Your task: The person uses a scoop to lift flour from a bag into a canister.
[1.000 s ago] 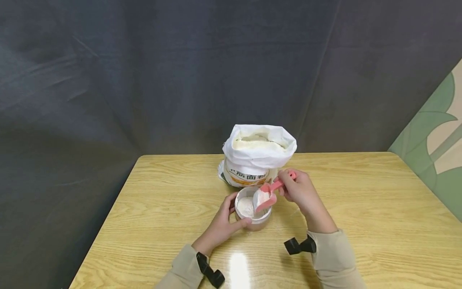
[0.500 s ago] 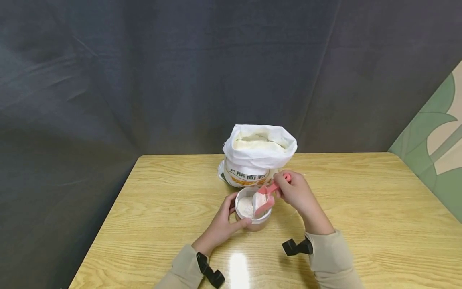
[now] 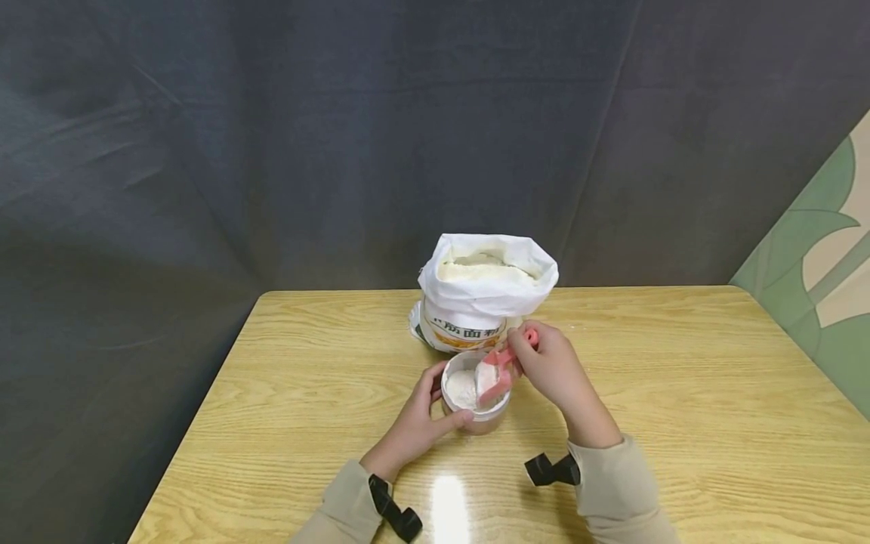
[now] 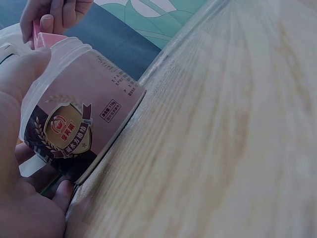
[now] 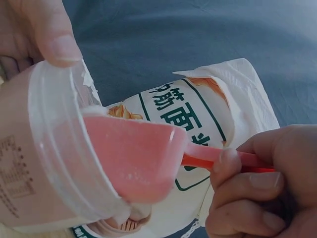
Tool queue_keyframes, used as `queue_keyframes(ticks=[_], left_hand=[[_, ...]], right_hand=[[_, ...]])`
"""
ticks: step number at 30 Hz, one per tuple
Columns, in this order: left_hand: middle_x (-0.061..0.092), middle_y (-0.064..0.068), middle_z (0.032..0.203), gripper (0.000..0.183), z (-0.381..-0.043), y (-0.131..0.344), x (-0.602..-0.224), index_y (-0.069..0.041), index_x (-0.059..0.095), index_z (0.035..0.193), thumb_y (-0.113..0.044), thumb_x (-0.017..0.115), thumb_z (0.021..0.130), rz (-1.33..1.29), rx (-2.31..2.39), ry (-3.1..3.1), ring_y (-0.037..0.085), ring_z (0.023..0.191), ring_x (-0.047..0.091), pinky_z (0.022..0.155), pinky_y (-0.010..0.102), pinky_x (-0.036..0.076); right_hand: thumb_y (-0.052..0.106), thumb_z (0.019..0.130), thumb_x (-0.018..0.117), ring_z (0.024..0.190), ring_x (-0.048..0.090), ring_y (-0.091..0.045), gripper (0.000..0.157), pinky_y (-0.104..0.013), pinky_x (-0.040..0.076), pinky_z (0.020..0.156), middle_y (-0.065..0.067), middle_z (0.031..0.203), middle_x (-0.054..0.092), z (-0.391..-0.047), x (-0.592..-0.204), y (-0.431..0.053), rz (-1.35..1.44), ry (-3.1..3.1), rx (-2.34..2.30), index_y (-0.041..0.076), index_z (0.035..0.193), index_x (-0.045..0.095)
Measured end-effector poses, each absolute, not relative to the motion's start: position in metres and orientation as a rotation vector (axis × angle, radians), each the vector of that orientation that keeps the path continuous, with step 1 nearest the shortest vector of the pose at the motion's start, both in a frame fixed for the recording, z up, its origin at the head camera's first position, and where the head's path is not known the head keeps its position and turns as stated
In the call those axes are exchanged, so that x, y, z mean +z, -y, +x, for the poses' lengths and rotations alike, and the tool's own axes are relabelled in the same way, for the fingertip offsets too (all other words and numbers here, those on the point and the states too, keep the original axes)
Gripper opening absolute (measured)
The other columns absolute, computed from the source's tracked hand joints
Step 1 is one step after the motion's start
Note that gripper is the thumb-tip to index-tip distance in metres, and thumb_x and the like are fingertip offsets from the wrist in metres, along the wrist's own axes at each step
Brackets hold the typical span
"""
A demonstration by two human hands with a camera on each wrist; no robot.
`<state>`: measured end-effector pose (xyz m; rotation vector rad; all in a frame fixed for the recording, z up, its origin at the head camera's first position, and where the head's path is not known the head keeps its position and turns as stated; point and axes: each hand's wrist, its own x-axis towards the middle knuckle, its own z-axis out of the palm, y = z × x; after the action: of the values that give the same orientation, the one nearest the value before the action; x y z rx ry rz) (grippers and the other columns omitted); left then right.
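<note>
A round plastic tub (image 4: pixel 84 104) with a printed label stands on the table, with white flour (image 3: pixel 461 390) inside. My left hand (image 3: pixel 419 425) curls round its left side, thumb at the front rim. In my right hand (image 3: pixel 552 369) is the handle of a pink scoop (image 5: pixel 133 158), pinched between thumb and fingers. The scoop's bowl holds flour and tilts into the tub's mouth on the right, as the right wrist view shows. Right behind the tub stands an open white flour bag (image 3: pixel 489 298) with its top folded back and flour visible inside.
The wooden table (image 3: pixel 326 363) extends to both sides of the tub. A dark cloth (image 3: pixel 408 136) hangs behind it, and a green leaf-patterned wall (image 3: pixel 836 279) is at the right. A black wrist camera (image 3: pixel 552 470) sits on each sleeve.
My right hand has shifted a little left and down with the scoop, bringing its bowl further over the tub. The left hand, the tub and the bag look still.
</note>
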<state>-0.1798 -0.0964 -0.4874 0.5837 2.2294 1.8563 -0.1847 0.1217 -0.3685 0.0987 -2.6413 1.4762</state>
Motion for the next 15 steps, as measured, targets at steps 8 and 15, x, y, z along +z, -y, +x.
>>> queue_keyframes(ticks=[8,15], left_hand=[[0.038,0.007,0.156,0.079,-0.1808,0.0967,-0.4896,-0.014,0.031,0.155,-0.027,0.077,0.092,0.579,1.860,-2.225,0.022,0.142,0.039,0.118,0.041,0.034],[0.038,0.007,0.155,0.078,-0.1811,0.0966,-0.4899,-0.014,0.032,0.155,-0.027,0.077,0.092,0.584,1.853,-2.229,0.022,0.141,0.040,0.118,0.041,0.035]], right_hand=[[0.012,0.103,0.053,0.062,0.050,-0.018,0.033,-0.025,0.042,0.055,-0.004,0.067,0.059,-0.1842,-0.3685,-0.1214,0.101,2.636,1.453,0.007,0.071,0.051],[0.014,0.104,0.052,0.062,0.050,-0.017,0.032,-0.025,0.041,0.054,-0.005,0.067,0.057,-0.1814,-0.3644,-0.1212,0.112,2.634,1.455,0.007,0.072,0.052]])
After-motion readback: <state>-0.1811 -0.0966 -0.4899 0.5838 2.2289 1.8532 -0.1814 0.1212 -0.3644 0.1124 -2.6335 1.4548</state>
